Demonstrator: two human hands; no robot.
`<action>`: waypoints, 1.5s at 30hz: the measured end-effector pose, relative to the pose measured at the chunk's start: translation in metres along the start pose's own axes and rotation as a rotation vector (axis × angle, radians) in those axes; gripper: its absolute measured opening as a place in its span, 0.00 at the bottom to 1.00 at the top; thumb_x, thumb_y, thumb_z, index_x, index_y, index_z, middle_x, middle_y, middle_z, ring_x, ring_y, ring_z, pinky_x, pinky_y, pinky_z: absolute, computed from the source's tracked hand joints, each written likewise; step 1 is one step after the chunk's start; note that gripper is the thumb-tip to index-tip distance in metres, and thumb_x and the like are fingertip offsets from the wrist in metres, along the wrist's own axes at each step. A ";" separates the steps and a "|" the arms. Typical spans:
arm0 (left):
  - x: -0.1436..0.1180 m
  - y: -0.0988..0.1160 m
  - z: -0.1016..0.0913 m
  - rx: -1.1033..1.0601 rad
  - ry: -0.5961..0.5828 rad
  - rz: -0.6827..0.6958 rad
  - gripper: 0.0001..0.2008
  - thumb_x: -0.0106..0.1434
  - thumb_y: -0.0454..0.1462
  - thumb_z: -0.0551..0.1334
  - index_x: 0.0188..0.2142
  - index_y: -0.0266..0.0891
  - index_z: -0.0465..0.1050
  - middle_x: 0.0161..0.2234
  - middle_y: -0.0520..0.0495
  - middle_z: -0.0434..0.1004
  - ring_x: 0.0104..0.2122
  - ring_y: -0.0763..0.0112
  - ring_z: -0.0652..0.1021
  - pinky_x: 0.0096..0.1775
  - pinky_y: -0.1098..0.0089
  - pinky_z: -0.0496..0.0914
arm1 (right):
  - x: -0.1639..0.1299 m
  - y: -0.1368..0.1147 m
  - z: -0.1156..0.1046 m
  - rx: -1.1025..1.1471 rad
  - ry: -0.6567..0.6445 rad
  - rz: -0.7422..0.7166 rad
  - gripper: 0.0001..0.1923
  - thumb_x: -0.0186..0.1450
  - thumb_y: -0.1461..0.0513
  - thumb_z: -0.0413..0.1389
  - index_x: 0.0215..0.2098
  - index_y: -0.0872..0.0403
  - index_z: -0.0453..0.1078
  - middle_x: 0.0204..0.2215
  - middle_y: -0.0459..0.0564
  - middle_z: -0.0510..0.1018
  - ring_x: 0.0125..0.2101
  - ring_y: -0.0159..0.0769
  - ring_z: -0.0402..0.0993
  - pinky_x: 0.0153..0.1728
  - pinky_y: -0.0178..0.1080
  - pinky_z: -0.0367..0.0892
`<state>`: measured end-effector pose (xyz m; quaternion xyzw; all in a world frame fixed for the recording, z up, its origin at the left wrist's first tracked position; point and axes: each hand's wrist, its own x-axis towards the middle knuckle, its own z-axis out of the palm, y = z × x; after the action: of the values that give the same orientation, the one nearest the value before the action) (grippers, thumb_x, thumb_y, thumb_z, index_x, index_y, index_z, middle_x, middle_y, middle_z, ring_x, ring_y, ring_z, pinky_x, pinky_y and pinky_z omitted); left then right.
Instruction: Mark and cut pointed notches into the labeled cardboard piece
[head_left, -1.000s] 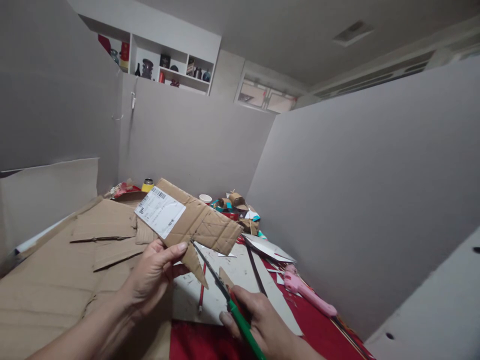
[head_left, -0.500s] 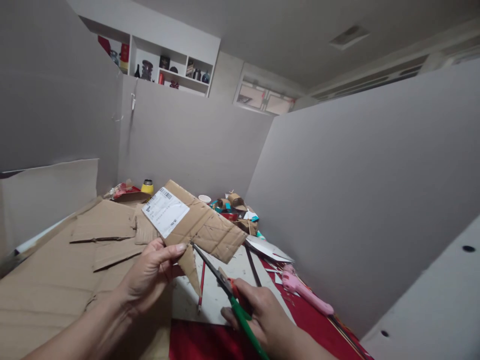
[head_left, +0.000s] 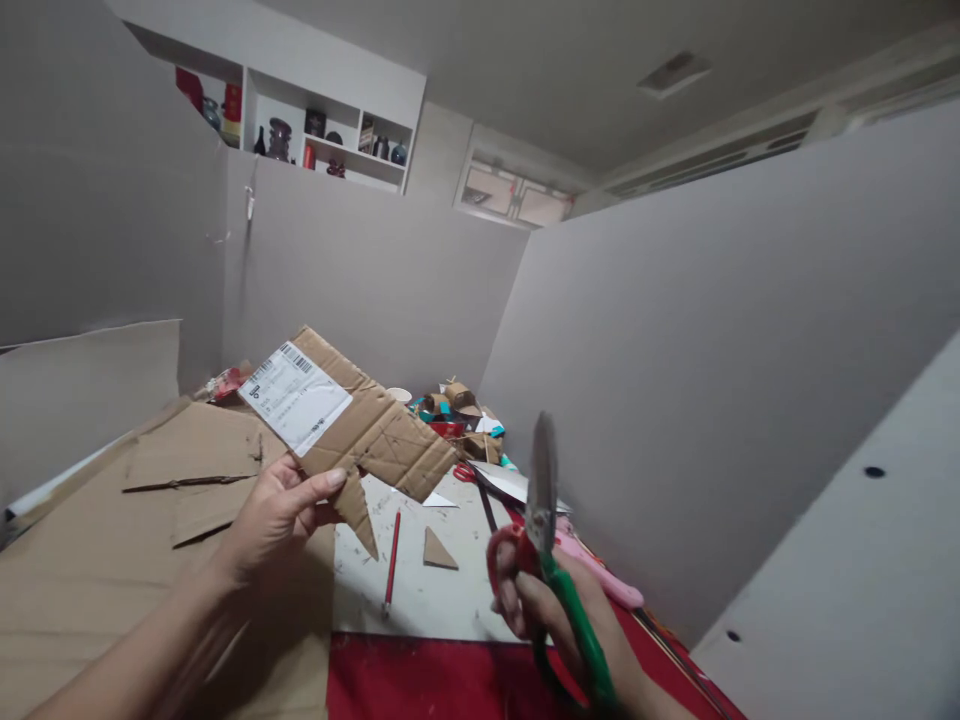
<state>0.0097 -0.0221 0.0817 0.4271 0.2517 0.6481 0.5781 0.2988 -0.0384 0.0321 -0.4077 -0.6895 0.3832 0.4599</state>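
Brown corrugated cardboard piece (head_left: 382,428), bearing one white shipping label (head_left: 298,400), is held up tilted by the left hand (head_left: 285,505), whose thumb and fingers pinch its lower edge, apart only by the card's thickness. One pointed flap (head_left: 360,518) hangs from this piece, at the left thumb. The right hand (head_left: 546,607) is curled around one pair of scissors (head_left: 539,522) with red and green handles. The blades point upward, well apart from the cardboard, and they are blurred, so I cannot tell how far they are spread.

For good cutting, I think the left hand should grip firmly near the line, but with the thumb outside the path of the blades. It seems better to take the thick card deep between the blades, close to the pivot, and to follow the dark drawn lines slowly, because corrugated layers can crush or tear.

Between and below the two hands, on one white board (head_left: 465,610), lie one red pencil (head_left: 394,560) and one small cardboard triangle (head_left: 439,552). One pink glue gun (head_left: 611,580) is just beyond the right hand, partly hidden by it. Under the left forearm, flat cardboard sheets (head_left: 82,610) overlap, so I cannot count them surely.
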 end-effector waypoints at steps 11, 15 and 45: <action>-0.003 -0.020 0.002 0.127 -0.068 -0.127 0.22 0.49 0.37 0.76 0.44 0.36 0.78 0.40 0.41 0.84 0.39 0.58 0.82 0.38 0.66 0.76 | 0.044 -0.022 0.045 0.481 0.020 -0.014 0.17 0.60 0.55 0.66 0.39 0.53 0.65 0.23 0.41 0.74 0.21 0.32 0.72 0.23 0.35 0.71; -0.007 -0.022 0.005 0.106 -0.073 -0.162 0.20 0.51 0.40 0.75 0.43 0.37 0.78 0.38 0.43 0.83 0.35 0.63 0.81 0.37 0.68 0.76 | 0.048 -0.020 0.054 0.530 0.075 0.024 0.19 0.58 0.55 0.67 0.38 0.53 0.63 0.23 0.41 0.73 0.20 0.31 0.70 0.22 0.34 0.71; -0.012 -0.017 0.017 -0.017 0.134 -0.097 0.15 0.45 0.36 0.77 0.30 0.36 0.75 0.25 0.51 0.80 0.23 0.70 0.80 0.28 0.72 0.77 | 0.006 -0.006 0.049 0.258 -0.163 0.148 0.22 0.65 0.42 0.54 0.37 0.52 0.61 0.21 0.38 0.61 0.17 0.26 0.59 0.18 0.31 0.63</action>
<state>0.0330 -0.0328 0.0737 0.3650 0.3049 0.6486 0.5943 0.2499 -0.0423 0.0256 -0.3625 -0.6375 0.5334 0.4215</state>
